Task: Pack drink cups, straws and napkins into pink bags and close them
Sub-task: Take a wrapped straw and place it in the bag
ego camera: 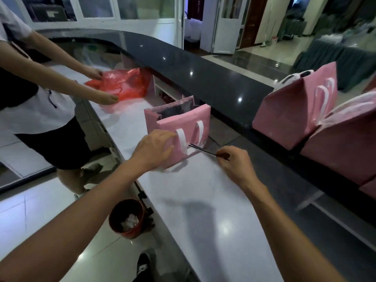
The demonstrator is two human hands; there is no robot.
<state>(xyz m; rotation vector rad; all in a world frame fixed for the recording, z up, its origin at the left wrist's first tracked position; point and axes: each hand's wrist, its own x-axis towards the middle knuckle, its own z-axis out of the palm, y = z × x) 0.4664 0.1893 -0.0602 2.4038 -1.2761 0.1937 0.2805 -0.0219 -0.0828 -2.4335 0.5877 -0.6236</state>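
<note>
One pink bag [183,127] is standing mid-counter, the left hand [154,148] pressing flat on its near face while the right hand [234,163] is pinching a dark straw [203,150].
Holding the bag steady should be helping the straw in; its contents are hidden, two packed bags [295,110] are waiting far right, and the floor bin [127,218] is holding crumpled paper.

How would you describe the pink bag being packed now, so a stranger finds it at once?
On the white lower counter, one pink bag stands between the hands. Unlike the closed pink bags on the dark upper ledge, its top is open.
</note>
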